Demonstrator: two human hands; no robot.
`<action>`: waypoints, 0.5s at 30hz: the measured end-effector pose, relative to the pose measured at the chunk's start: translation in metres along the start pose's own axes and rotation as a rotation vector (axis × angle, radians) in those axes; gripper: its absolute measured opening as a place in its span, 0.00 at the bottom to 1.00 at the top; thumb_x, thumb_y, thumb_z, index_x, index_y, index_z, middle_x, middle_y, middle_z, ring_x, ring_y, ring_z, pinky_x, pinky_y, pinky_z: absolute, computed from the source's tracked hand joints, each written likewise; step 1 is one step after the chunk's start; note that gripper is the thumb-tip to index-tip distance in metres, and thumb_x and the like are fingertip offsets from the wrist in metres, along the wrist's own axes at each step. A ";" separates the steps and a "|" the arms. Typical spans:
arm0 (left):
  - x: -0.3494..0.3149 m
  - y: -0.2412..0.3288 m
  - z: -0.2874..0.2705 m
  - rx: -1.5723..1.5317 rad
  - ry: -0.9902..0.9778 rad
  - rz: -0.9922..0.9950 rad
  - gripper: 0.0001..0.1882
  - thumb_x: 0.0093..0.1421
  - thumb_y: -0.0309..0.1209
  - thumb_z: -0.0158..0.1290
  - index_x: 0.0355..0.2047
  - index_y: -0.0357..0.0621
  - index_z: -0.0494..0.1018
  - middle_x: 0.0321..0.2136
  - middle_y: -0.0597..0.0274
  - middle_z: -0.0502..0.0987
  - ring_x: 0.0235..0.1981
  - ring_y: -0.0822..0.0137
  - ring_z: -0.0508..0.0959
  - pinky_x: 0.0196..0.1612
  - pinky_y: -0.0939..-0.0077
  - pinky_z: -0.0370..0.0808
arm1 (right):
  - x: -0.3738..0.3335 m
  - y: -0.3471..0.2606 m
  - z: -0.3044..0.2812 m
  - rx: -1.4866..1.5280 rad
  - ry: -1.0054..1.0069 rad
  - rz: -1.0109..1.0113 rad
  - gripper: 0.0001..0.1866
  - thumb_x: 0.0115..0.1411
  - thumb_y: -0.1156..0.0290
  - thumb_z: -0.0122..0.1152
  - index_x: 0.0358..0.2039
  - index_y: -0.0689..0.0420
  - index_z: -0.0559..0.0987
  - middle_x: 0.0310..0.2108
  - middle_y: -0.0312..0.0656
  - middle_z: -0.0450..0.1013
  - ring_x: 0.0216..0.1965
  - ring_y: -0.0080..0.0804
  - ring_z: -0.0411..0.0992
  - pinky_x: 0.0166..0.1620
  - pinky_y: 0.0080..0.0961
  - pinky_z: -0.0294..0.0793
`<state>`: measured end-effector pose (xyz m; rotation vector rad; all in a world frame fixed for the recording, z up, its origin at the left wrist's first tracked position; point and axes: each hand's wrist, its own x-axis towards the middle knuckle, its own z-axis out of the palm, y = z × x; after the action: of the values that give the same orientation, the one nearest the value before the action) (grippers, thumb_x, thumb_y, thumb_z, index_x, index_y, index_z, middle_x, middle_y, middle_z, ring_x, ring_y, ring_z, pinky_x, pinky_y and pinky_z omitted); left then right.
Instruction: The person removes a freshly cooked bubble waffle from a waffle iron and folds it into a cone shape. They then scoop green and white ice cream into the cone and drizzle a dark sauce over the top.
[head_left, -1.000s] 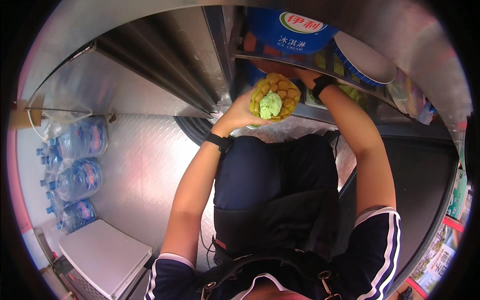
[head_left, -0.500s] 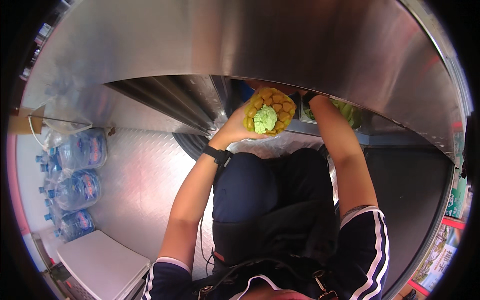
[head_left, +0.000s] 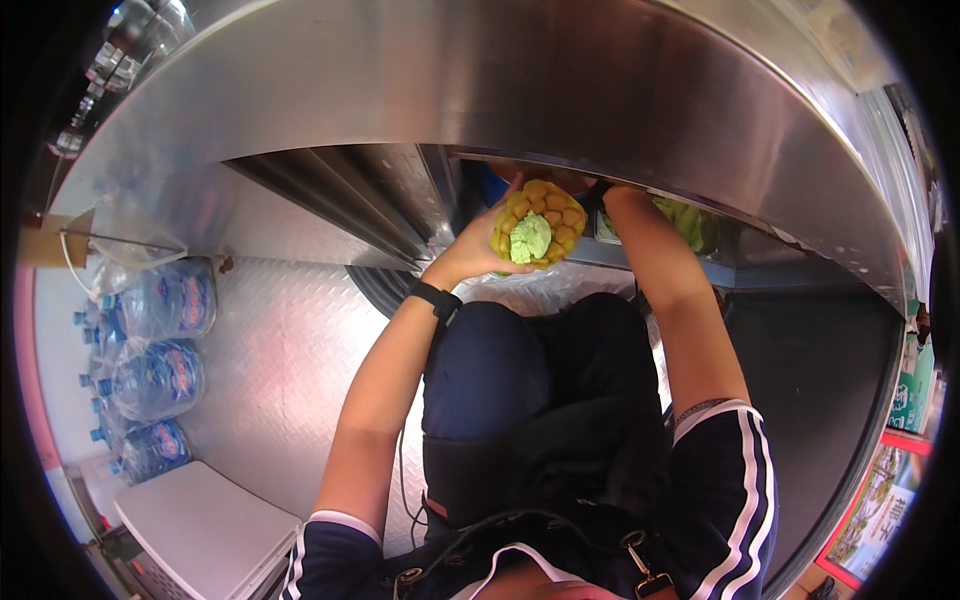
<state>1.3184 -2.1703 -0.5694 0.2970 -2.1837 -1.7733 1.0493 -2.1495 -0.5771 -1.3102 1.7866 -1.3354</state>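
With left fingers (head_left: pixel 515 268) parted to its width, holding the left side of a golden bubble waffle (head_left: pixel 567 213), green scoop (head_left: pixel 530 238) in its mouth. Right of the waffle, reaching with the right forearm (head_left: pixel 661 252) beneath a steel overhang (head_left: pixel 470 95); cannot tell the hold or spread of the hidden right fingers.

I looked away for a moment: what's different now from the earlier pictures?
The right forearm has shifted left, nearer the bubble waffle; the right hand is hidden. The view shifted too: the steel counter now hides the upper blue tub. No pickup or release shows. The left hand keeps its grip on the waffle holding green ice cream.
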 end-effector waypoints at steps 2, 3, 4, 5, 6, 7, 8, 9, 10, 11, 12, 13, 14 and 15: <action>-0.001 0.000 0.000 -0.027 -0.002 0.001 0.62 0.37 0.32 0.75 0.71 0.40 0.52 0.74 0.53 0.46 0.69 0.63 0.60 0.69 0.72 0.56 | -0.003 -0.001 0.000 0.051 -0.018 0.038 0.13 0.68 0.62 0.52 0.42 0.58 0.77 0.30 0.44 0.77 0.26 0.34 0.72 0.29 0.27 0.72; 0.000 0.001 0.000 -0.010 0.008 0.006 0.60 0.38 0.32 0.75 0.69 0.39 0.54 0.69 0.54 0.54 0.66 0.64 0.63 0.68 0.72 0.59 | -0.002 -0.002 -0.002 0.086 -0.028 0.051 0.13 0.69 0.62 0.52 0.42 0.58 0.77 0.30 0.44 0.77 0.26 0.34 0.72 0.29 0.27 0.72; 0.000 0.002 0.001 0.006 0.019 0.011 0.57 0.38 0.31 0.75 0.68 0.37 0.56 0.64 0.55 0.62 0.62 0.65 0.66 0.66 0.71 0.61 | -0.001 -0.003 -0.003 0.124 -0.036 0.067 0.13 0.69 0.62 0.52 0.42 0.58 0.77 0.30 0.44 0.77 0.26 0.34 0.72 0.29 0.26 0.72; 0.000 0.003 0.002 0.000 0.027 0.019 0.56 0.39 0.31 0.75 0.67 0.37 0.57 0.61 0.56 0.66 0.60 0.66 0.68 0.65 0.71 0.62 | -0.002 -0.003 -0.005 0.168 -0.042 0.083 0.12 0.69 0.62 0.52 0.42 0.58 0.77 0.30 0.44 0.77 0.26 0.33 0.72 0.29 0.26 0.72; -0.001 0.002 0.003 -0.009 0.037 0.027 0.55 0.39 0.31 0.75 0.66 0.36 0.58 0.59 0.57 0.70 0.59 0.67 0.70 0.64 0.71 0.64 | -0.003 -0.004 -0.006 0.214 -0.054 0.099 0.12 0.69 0.62 0.52 0.42 0.58 0.77 0.30 0.44 0.77 0.26 0.33 0.72 0.29 0.26 0.72; -0.001 0.002 0.005 -0.040 0.044 0.038 0.55 0.39 0.30 0.75 0.66 0.36 0.58 0.59 0.58 0.71 0.58 0.67 0.70 0.64 0.72 0.64 | -0.004 -0.005 -0.008 0.260 -0.066 0.116 0.12 0.69 0.62 0.52 0.42 0.57 0.77 0.30 0.44 0.77 0.26 0.33 0.72 0.29 0.26 0.71; -0.001 0.001 0.006 -0.071 0.052 0.049 0.54 0.39 0.30 0.75 0.66 0.36 0.58 0.58 0.58 0.71 0.58 0.67 0.70 0.64 0.72 0.64 | -0.003 -0.006 -0.008 0.305 -0.077 0.132 0.12 0.69 0.62 0.52 0.42 0.57 0.77 0.30 0.44 0.77 0.26 0.33 0.72 0.29 0.26 0.71; -0.001 0.000 0.007 -0.061 0.056 0.047 0.54 0.39 0.30 0.75 0.65 0.36 0.59 0.58 0.58 0.71 0.58 0.67 0.70 0.64 0.72 0.64 | -0.006 -0.006 -0.008 0.351 -0.088 0.150 0.12 0.69 0.62 0.52 0.41 0.57 0.77 0.30 0.44 0.77 0.26 0.33 0.72 0.29 0.26 0.71; 0.000 -0.001 0.006 -0.051 0.060 0.044 0.54 0.39 0.30 0.76 0.65 0.36 0.59 0.58 0.58 0.71 0.58 0.67 0.70 0.64 0.72 0.64 | -0.005 -0.007 -0.009 0.398 -0.100 0.160 0.12 0.69 0.62 0.52 0.41 0.57 0.77 0.30 0.44 0.77 0.26 0.33 0.72 0.28 0.25 0.71; -0.001 -0.002 0.006 -0.040 0.065 0.042 0.54 0.39 0.30 0.76 0.65 0.36 0.59 0.58 0.59 0.71 0.58 0.67 0.70 0.64 0.71 0.64 | -0.006 -0.007 -0.008 0.448 -0.110 0.173 0.12 0.69 0.62 0.52 0.41 0.57 0.77 0.30 0.44 0.77 0.26 0.33 0.72 0.28 0.25 0.71; -0.001 -0.001 0.007 -0.045 0.075 0.033 0.53 0.39 0.30 0.76 0.64 0.36 0.60 0.58 0.58 0.71 0.58 0.66 0.70 0.64 0.71 0.64 | -0.006 -0.008 -0.009 0.487 -0.123 0.187 0.12 0.69 0.62 0.52 0.41 0.57 0.77 0.30 0.44 0.77 0.25 0.33 0.72 0.28 0.25 0.71; -0.002 -0.001 0.008 -0.050 0.086 0.024 0.53 0.39 0.30 0.76 0.64 0.36 0.60 0.57 0.58 0.71 0.58 0.66 0.70 0.64 0.71 0.65 | -0.009 -0.007 -0.005 0.527 -0.127 0.198 0.12 0.69 0.62 0.52 0.41 0.57 0.77 0.30 0.44 0.77 0.25 0.32 0.71 0.28 0.25 0.71; -0.003 -0.001 0.009 -0.051 0.097 0.016 0.52 0.39 0.30 0.76 0.64 0.36 0.60 0.57 0.58 0.71 0.58 0.66 0.70 0.64 0.71 0.65 | -0.011 -0.007 -0.003 0.560 -0.129 0.206 0.12 0.69 0.62 0.52 0.41 0.57 0.77 0.30 0.44 0.77 0.25 0.32 0.71 0.28 0.25 0.71; -0.004 0.001 0.010 -0.049 0.107 0.005 0.52 0.39 0.30 0.75 0.63 0.36 0.61 0.57 0.57 0.71 0.58 0.65 0.71 0.64 0.71 0.65 | -0.013 -0.006 -0.001 0.586 -0.132 0.215 0.12 0.69 0.62 0.52 0.41 0.57 0.77 0.30 0.44 0.77 0.25 0.32 0.71 0.28 0.25 0.71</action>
<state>1.3184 -2.1601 -0.5709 0.3660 -2.0630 -1.7631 1.0557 -2.1370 -0.5731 -0.8375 1.2639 -1.4591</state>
